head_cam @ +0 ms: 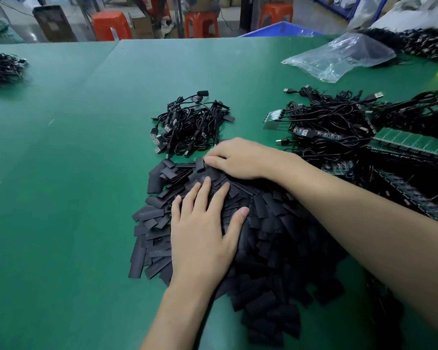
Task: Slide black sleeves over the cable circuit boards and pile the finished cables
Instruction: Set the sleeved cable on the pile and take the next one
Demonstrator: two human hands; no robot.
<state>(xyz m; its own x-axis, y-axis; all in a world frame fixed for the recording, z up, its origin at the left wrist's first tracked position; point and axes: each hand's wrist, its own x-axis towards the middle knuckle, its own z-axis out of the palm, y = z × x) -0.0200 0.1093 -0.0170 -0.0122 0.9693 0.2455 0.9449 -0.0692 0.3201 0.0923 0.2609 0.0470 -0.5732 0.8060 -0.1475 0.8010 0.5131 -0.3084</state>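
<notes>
Your left hand [200, 238] lies flat, fingers straight, on the heap of black sleeves [276, 223]. Your right hand [240, 157] curls against one raised sleeve [200, 165] at the heap's far edge; I cannot tell whether it grips. The finished cables [190, 122] lie just beyond the heap.

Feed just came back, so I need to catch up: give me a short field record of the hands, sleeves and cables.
left hand: flat, fingers spread, pressing on the sleeve pile
right hand: fingers bent beside one sleeve at the pile's far edge; grip unclear
sleeved cables: heap just beyond the pile
bare-board cables: tangled heap on the right
table: green
</notes>
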